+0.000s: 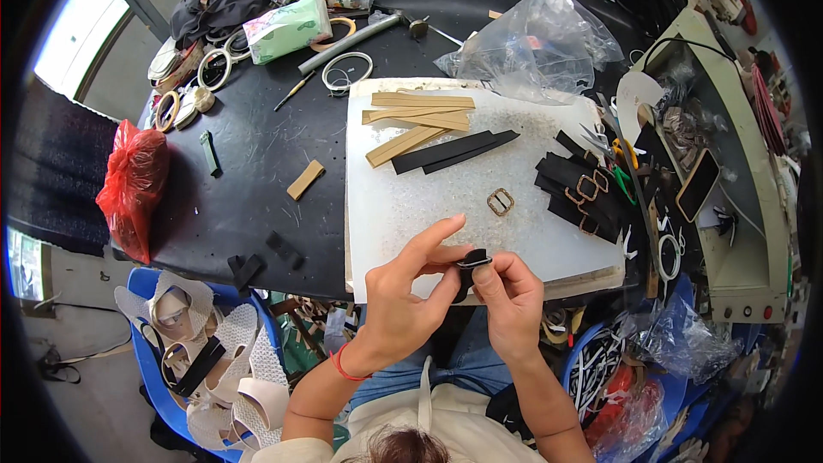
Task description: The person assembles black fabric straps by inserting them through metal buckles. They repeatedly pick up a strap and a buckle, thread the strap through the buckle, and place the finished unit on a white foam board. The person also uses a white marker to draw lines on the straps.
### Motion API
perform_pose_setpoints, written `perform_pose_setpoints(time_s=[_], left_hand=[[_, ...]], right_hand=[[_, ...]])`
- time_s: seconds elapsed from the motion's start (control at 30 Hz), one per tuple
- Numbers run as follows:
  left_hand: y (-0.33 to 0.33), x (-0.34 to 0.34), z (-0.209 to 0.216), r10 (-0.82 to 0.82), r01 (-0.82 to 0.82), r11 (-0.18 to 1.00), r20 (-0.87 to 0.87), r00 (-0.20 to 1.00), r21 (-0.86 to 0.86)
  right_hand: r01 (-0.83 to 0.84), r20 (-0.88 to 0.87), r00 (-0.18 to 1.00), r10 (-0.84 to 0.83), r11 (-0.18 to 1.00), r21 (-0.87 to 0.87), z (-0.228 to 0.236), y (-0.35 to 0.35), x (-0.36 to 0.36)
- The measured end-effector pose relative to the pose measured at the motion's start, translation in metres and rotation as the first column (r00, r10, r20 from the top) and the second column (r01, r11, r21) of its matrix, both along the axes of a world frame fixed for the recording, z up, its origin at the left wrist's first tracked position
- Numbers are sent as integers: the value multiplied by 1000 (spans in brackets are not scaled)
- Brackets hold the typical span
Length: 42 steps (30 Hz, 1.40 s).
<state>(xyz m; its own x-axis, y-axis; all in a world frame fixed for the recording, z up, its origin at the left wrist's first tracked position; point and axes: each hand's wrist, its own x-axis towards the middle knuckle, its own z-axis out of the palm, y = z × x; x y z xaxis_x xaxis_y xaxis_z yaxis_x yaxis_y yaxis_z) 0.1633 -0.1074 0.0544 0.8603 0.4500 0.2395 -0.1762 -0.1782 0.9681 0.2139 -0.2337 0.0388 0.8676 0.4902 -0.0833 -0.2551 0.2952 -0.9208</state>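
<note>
Close to the near edge of a white work board point(411, 231), both hands meet on a short, folded black strap point(472, 260). My left hand point(406, 285) pinches it with the thumb against a finger, the index finger stretched away. From the other side my right hand point(511, 298) grips it between thumb and fingers. Just beyond the hands lies a loose brown patterned buckle point(501, 201). Farther off are tan straps point(420, 111) and flat black straps point(454, 152). To the right rests a pile of black straps with buckles point(583, 193).
Scissors point(630, 153), a phone point(699, 184) and a metal machine housing point(746, 206) stand at right. A clear plastic bag point(540, 47) lies behind the board. At left are a red bag point(135, 184) and a blue basket point(154, 377) of woven pieces; a hammer point(360, 41) lies farther back.
</note>
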Motion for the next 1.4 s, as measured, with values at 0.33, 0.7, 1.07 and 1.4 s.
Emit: perform_pose_setpoints(time_s=[0.33,0.7,1.07,1.4], left_hand=[[2,2,-2,67,-110,898,114,991,426],[13,-1,15,-264,276,926,-82,961,259],[12,-4,2,-416,368,902,-220,882,-226],[4,-5,2,-389,319,910,-279,878,-265]], right_hand=[[-16,-63,998,14,999,-37,3,-2,5],[-191,144,967,212,971,-147,17,-23,27],[-140,-210,971,112,982,-125,20,-27,41],[-44,43,997,64,927,-373,11,-18,22]])
